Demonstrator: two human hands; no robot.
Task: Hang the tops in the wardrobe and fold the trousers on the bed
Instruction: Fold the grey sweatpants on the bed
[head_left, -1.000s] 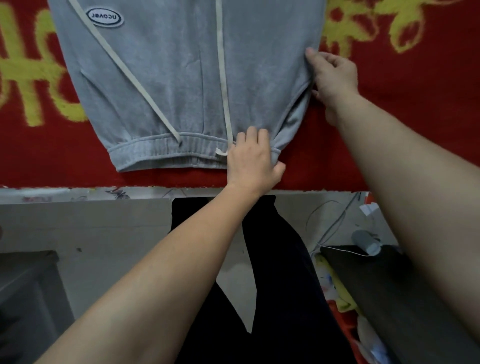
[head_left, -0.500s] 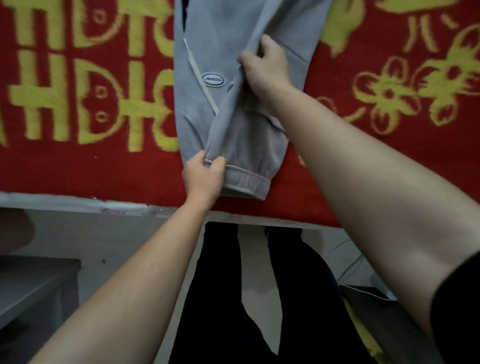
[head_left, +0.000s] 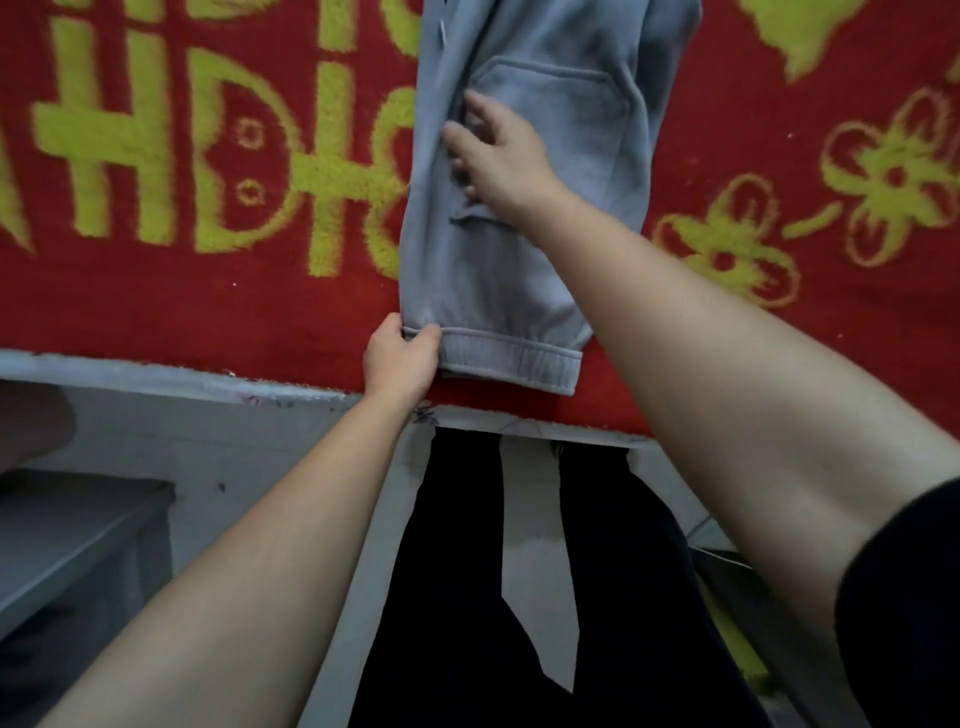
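Grey trousers (head_left: 550, 218) lie folded in half lengthwise on the red bed cover (head_left: 156, 306), their elastic waistband near the bed's front edge and a back pocket facing up. My left hand (head_left: 402, 361) pinches the waistband's left corner. Higher up, my right hand (head_left: 498, 150) rests flat with straight fingers on the cloth beside the pocket.
The red cover carries large yellow letters on the left and yellow flowers (head_left: 893, 176) on the right. The bed's pale edge (head_left: 156, 371) runs across the frame below the trousers. My dark-clad legs (head_left: 457, 597) stand on the floor, with a grey cabinet (head_left: 78, 545) at the lower left.
The right half of the trousers has been folded over onto the left half. My right hand let go of the cloth and now lies flat on it; my left hand moved along the waistband.
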